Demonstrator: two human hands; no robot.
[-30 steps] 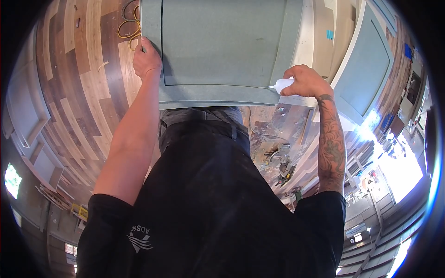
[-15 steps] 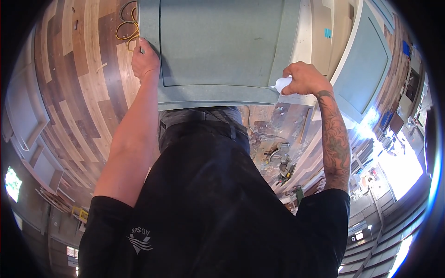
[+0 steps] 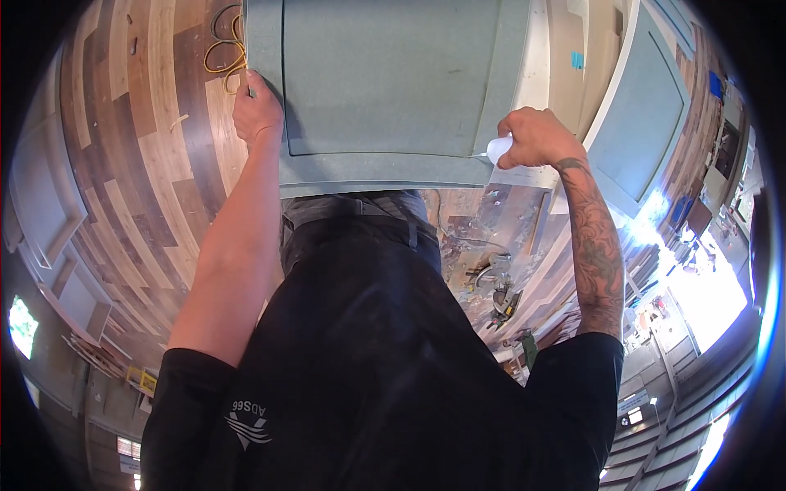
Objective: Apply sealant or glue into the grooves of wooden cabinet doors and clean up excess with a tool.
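Observation:
In front of my body lies a grey-green cabinet door (image 3: 377, 78) with a recessed centre panel and a raised frame. My left hand (image 3: 259, 110) is closed round the door's left edge, thumb pointing away from me. On the opposite side, my right hand (image 3: 540, 137) grips a small white squeeze bottle (image 3: 499, 150) with a thin pointed nozzle. The nozzle tip is at the near right corner of the recessed panel, where panel and frame meet. Whether any liquid comes out is too small to see.
Another grey-green panel door (image 3: 643, 119) stands at the right, beside a pale board with a blue tape piece (image 3: 577, 60). A yellow cord (image 3: 225, 56) lies coiled on the wood-plank floor (image 3: 155, 123). A power saw (image 3: 495, 278) and debris are on the floor near my right side.
Almost nothing differs. The bottle in my right hand stays at the panel corner, and my left hand keeps its hold on the door edge.

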